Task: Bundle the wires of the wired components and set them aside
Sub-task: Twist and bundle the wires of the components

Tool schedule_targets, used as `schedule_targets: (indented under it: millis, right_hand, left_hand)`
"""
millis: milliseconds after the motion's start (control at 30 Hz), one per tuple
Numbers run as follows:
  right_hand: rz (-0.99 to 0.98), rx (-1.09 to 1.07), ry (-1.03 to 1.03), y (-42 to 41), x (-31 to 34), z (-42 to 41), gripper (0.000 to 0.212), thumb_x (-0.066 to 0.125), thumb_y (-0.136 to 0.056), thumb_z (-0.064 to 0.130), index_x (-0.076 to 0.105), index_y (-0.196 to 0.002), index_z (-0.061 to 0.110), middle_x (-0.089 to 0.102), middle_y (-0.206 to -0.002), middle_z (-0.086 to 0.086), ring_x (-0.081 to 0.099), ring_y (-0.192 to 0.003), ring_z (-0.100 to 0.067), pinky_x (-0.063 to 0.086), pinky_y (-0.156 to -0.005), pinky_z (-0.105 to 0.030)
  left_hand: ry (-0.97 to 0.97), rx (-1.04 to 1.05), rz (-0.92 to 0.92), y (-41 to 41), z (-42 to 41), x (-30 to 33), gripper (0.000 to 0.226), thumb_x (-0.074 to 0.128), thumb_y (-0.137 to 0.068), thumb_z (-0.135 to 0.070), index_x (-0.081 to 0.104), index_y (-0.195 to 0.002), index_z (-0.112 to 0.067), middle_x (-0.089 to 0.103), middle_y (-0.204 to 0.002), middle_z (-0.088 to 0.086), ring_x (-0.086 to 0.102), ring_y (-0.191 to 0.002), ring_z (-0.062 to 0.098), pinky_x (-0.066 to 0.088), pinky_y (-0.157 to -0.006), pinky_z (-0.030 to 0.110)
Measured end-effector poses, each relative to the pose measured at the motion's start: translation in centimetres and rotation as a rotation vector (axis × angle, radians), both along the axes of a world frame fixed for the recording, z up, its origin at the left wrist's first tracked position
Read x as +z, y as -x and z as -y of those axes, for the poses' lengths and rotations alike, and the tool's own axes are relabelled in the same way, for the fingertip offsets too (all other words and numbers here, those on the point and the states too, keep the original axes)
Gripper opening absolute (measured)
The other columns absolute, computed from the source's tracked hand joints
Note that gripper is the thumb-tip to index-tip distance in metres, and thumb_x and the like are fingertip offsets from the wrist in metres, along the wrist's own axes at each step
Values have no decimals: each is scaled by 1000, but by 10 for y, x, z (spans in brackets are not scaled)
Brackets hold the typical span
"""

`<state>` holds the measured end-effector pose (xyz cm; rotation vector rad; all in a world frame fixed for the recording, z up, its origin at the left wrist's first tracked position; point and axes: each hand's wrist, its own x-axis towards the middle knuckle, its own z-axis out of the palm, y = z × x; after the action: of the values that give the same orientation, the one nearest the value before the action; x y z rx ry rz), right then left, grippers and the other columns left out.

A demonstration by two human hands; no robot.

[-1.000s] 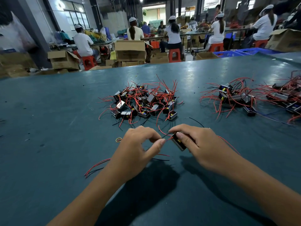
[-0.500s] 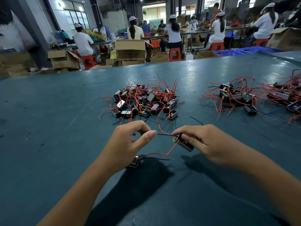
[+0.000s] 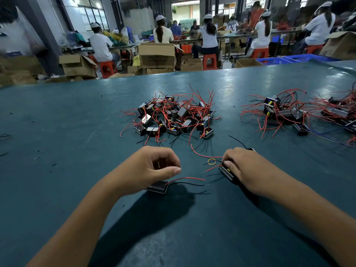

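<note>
- The right hand (image 3: 243,170) lay over a small black component (image 3: 226,172) on the green table (image 3: 57,151), its fingers curled down onto the top of the part and gripping it. Red and black wires (image 3: 204,155) trailed loose from that part toward the middle of the table, not gathered at all.
- A small yellow rubber band (image 3: 211,162) lay flat on the table just beside those fingertips, with nothing looped through it.
- The left hand (image 3: 148,169) was loosely curled, thumb out toward the index finger. Whether it pinched a wire I could not tell; nothing plainly showed between the fingers.
- A second component (image 3: 157,187) sat under the edge of that hand, its red and black leads (image 3: 185,181) running out to the right, also unbundled.
- Farther out, a heap of components (image 3: 173,116) sat in the middle of the table with red wires sticking up in all directions. To me that looked like the stock waiting to be done.
- To the right, well apart from the heap, lay another cluster (image 3: 277,112), and more parts ran on toward the table's edge. Whether those were finished and set aside I could not tell; their wires also looked splayed.
- My judgement: the two parts in hand had yet to be tied, and most of the job was left.
</note>
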<state>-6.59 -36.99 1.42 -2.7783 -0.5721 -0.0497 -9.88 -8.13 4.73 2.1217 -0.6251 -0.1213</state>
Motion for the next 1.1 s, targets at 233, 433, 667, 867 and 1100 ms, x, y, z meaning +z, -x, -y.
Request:
schedule_targets:
  millis: [233,433,667,867,1100]
  right_hand:
    - [10,-4,-41,-1,4,3,15,43,-102,25,58,-108,25,60,-102,7,56,-98,-17,46,-89,-38]
    - [127,-65,-197,2,14,4,18,45,-100,17,61,-108,20,62,-99,7,58,-94,-18,47,-86,-38]
    - [123,2,-117,15,11,-9,25,60,-92,42,58,-112,26,60,-105,12,54,-102,-10,43,-91,-29]
    - [105,24,-93,11,9,-6,19,58,-96,31,56,-114,26,62,-107,11,55,-105,-14,43,-91,-31]
    - [256,74,-152,20,12,-12,18,56,-97,21,60,-114,20,63,-108,6,54,-104,-17,41,-91,-31]
  left_hand:
    - [19,189,155,-7,0,-8,12,67,-95,-26,69,-83,-22,61,-70,6,46,-59,6,39,-57,20]
    - [13,244,175,-11,1,-17,14,65,-96,-23,68,-82,-25,64,-72,2,47,-58,6,39,-56,20]
    - [31,136,192,-4,7,-16,7,67,-90,-35,68,-86,-29,58,-67,-10,42,-57,4,37,-56,17]
    - [-91,115,103,-9,-2,-14,7,65,-96,-30,69,-98,-35,67,-81,-9,48,-61,12,42,-60,19]
    - [75,285,93,-17,-18,-9,17,61,-97,-7,68,-94,-22,71,-78,0,51,-49,10,44,-51,20]
